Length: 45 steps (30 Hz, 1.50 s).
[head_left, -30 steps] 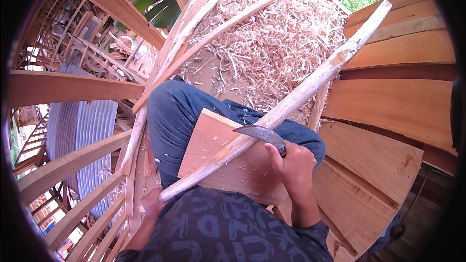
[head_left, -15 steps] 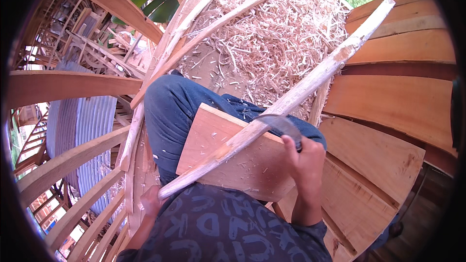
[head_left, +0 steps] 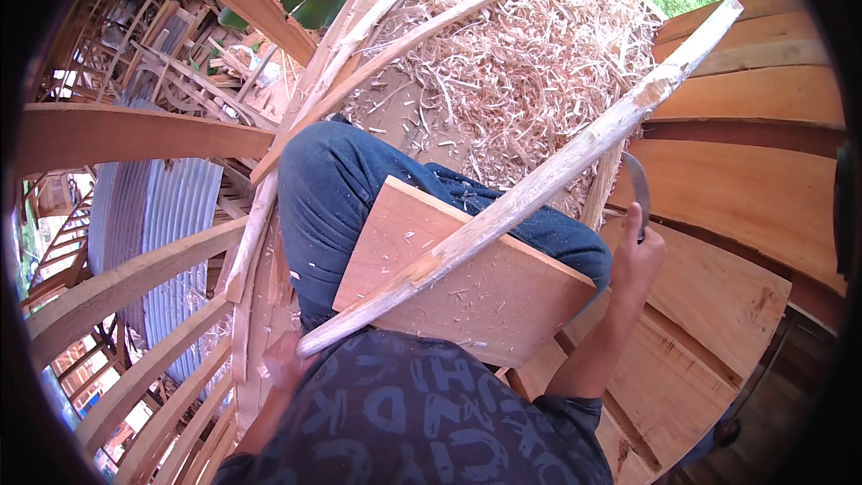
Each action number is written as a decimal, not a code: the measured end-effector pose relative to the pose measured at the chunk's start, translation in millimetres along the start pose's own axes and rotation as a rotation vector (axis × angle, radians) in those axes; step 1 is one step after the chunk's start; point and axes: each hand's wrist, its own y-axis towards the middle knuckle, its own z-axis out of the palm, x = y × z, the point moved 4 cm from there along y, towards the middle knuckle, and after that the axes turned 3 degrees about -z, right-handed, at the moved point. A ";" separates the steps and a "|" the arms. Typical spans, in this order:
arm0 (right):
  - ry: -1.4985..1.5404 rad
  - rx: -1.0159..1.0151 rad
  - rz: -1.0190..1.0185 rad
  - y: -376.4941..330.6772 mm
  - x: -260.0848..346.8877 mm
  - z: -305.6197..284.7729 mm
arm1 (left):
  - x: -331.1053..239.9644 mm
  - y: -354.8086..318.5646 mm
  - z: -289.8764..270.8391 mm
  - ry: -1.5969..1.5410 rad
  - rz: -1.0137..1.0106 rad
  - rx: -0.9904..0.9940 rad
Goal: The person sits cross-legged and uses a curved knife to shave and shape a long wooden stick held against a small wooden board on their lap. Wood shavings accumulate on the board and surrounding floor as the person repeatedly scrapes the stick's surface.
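Observation:
A long peeled wooden pole (head_left: 530,189) slants from my waist at the lower left up to the far right. My left hand (head_left: 285,361) is closed round its near end. Under the pole, a flat wooden board (head_left: 449,305) rests across my lap with small chips on it. My right hand (head_left: 636,256) grips the handle of a knife with a curved blade (head_left: 638,181). The blade points up and stands to the right of the pole, apart from it. My right fingers wrap the handle and hide most of it.
A heap of wood shavings (head_left: 539,63) covers the floor ahead. Long wooden strips (head_left: 395,63) lie to its left. Wooden planks (head_left: 736,180) line the right side. Curved timber ribs (head_left: 135,296) stand on the left, with corrugated metal sheets (head_left: 184,216) beyond them.
My right hand has swung the knife off the pole, out to the right and up. The left hand still holds the pole's end. The whole view has shifted slightly.

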 end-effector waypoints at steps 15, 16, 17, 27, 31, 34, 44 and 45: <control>0.286 0.490 -0.224 -84.5 63.7 55.8 | 6.1 -23.2 -21.1 0.040 -0.166 0.056; 0.285 0.530 -0.249 -87.2 66.6 58.0 | 3.6 -26.1 -21.7 0.036 -0.210 0.081; 0.319 0.536 -0.266 -90.7 67.6 61.1 | -1.2 -25.5 -26.0 0.047 -0.182 0.098; 0.391 0.549 -0.200 -107.9 43.3 58.9 | -17.1 9.0 -47.5 -0.143 -0.156 0.712; 0.452 0.490 -0.248 -115.4 38.1 56.2 | -13.1 10.7 -36.7 -0.343 -0.150 0.690; 0.426 0.425 -0.334 -116.0 41.8 53.3 | -12.3 11.4 -35.2 -0.300 -0.182 0.647; 0.416 0.481 -0.351 -116.0 43.1 55.5 | -55.7 44.3 -44.6 -0.122 -0.210 0.412; 0.399 0.494 -0.339 -116.1 43.7 56.5 | -64.2 50.7 -48.1 -0.134 -0.218 0.437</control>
